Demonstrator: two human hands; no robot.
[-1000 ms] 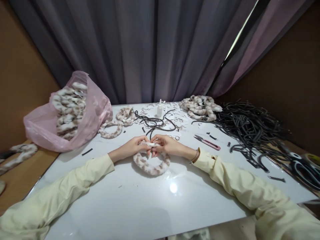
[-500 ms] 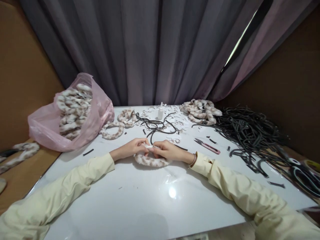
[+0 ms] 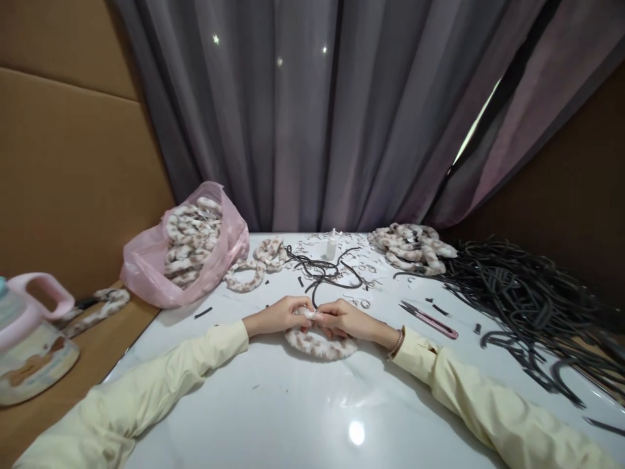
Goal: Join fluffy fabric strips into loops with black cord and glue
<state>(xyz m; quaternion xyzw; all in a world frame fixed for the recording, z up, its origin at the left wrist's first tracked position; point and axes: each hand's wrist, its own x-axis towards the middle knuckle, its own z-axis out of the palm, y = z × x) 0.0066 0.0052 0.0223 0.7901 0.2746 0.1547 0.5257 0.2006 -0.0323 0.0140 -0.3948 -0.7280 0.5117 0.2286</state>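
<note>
One furry ring (image 3: 319,352), white with brown patches, at mid-table, near side of the clutter, its far edge raised in the fingers. Left hand (image 3: 280,315) and right hand (image 3: 351,322) close together, fingertips pinched on a whitish stretch of that far edge. Loop looks nearly whole; whether its ends are joined under the fingers, cannot tell, so I judge this piece unfinished. Just beyond, loose black cords (image 3: 322,263); farther, a small white bottle (image 3: 331,249) among pale scraps. To the right, pink-handled snips (image 3: 432,322), out of hand. Far left, furry loops (image 3: 245,286) lie beside a pink bag (image 3: 234,238) packed with similar pieces, probably done ones. Far right, a furry pile (image 3: 410,249), stage unclear, and a big black cord heap (image 3: 517,293), suggesting plenty left.
</note>
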